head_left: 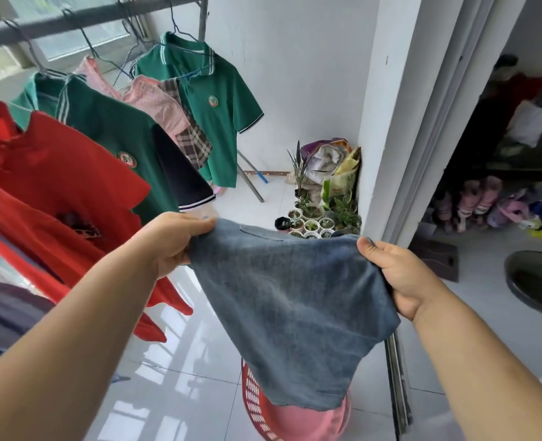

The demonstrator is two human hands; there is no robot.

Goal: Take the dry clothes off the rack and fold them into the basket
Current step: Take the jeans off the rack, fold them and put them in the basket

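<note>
Basket: red lattice wall, on the floor at the person's feet; a pink heap lies in it, folded laundry by the look.
Cloth: blue-grey, off the rack, held spread in the air straight above the basket. Its lower hem crosses the basket's mouth in this view; whether it touches, I cannot tell.
Left grip: up and left of the basket, fingers curled round the cloth's top left corner, thumb on top.
Right grip: up and right of the basket, closed on the top right corner, thumb over the edge, cloth bunched against the palm.
Axis: the top edge runs side to side between the two grips, a little lower on the right; the body hangs down from it toward the basket.
Turning point: the basket sits under about the middle of that span, so neither grip looks clearly nearer. The fold likely wants one corner carried across to the other, then a straight lowering.
Rack: bar beyond the basket, up and to the left; red shirts, green polos and a checked top hang from it, not yet taken.
Pots: small planters on the floor well beyond the basket, by the wall.
</note>
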